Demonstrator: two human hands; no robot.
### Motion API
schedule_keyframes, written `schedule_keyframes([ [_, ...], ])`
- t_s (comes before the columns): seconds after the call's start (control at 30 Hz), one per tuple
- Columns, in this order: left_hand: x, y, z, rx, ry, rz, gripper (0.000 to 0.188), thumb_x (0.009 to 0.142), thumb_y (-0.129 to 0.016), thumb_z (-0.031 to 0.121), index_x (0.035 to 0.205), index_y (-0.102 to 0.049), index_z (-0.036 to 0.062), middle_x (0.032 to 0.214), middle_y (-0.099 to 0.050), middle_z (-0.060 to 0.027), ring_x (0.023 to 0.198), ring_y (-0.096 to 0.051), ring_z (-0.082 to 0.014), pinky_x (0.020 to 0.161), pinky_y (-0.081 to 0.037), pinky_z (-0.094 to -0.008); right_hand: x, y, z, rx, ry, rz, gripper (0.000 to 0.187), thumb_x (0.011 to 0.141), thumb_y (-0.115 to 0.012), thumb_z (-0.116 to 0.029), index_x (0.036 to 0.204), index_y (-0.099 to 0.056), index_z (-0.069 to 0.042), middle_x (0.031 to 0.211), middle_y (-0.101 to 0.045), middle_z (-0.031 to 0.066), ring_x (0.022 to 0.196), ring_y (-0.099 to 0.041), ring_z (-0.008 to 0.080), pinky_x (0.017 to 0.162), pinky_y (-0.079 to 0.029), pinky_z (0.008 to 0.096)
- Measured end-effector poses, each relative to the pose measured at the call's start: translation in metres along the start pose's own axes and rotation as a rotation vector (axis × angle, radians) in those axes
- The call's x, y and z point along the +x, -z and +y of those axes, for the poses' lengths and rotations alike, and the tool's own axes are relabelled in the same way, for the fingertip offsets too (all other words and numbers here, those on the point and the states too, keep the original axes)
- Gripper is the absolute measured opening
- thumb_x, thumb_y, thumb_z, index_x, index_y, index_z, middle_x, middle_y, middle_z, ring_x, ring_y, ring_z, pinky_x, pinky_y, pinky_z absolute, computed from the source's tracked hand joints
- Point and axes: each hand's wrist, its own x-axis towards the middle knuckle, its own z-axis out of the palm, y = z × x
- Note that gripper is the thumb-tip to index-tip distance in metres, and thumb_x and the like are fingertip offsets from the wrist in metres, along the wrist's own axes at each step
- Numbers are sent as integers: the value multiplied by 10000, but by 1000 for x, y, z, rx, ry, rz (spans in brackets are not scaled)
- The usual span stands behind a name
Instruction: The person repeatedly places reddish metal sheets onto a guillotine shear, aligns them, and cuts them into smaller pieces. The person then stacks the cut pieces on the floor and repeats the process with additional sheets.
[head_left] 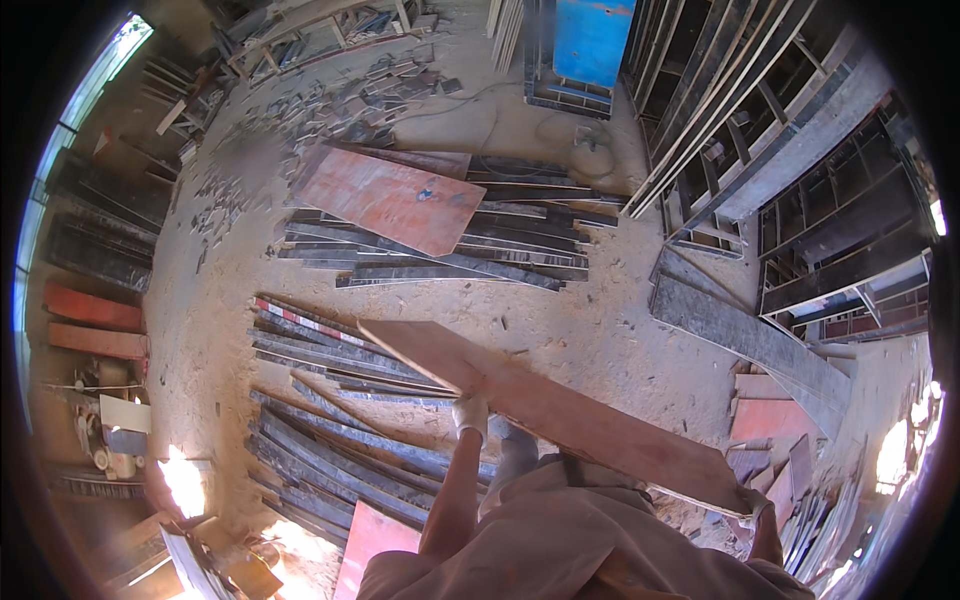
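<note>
A long reddish-brown wooden plank point(580, 412) slants across the front of my body, its left end farther away and its right end closer to me. My left hand point(470, 412), in a pale glove, is closed on the near edge of the plank, left of its middle. At the right end, my right hand point(758, 506) grips the corner; its fingers are partly hidden. Below and left of the plank lie dark narrow boards point(340, 450) in a loose stack on the dusty floor.
Ahead, a wide red panel point(400, 197) rests on more dark boards point(530, 235). Scattered wood offcuts point(350, 105) cover the floor behind. A blue panel point(592, 40) stands at the back. Tall frames and leaning boards point(740, 130) line the right; a grey plank point(740, 325) lies nearby.
</note>
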Motion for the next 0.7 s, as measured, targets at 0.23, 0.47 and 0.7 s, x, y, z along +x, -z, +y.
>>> schedule_keyframes([
  [0.23, 64, -58, 90, 126, -91, -119, 234, 770, -822, 103, 971, -775, -8, 855, -742, -65, 719, -650, -162, 652, -530, -353, 5, -47, 0, 135, -4, -21, 546, 1053, -608, -407, 1422, -584, -5, 1253, -715, 166, 1008, -747, 265, 864, -623, 404],
  [0.47, 130, -120, 175, 139, -200, -139, 353, 776, -836, 125, 1078, -761, -42, 950, -749, -82, 805, -664, -188, 722, -541, -381, 97, -71, -84, 95, 24, -51, 580, 1078, -567, -441, 1432, -578, 18, 1242, -714, 170, 1022, -740, 246, 852, -618, 370],
  [0.7, 164, -167, 286, 4, -100, 43, 305, 800, -812, 50, 1101, -765, 42, 911, -734, -23, 683, -626, -128, 592, -484, -290, 172, -118, -221, -403, 202, 107, 722, 993, -646, -579, 1298, -687, 75, 1154, -753, 132, 974, -686, 165, 848, -562, 322],
])
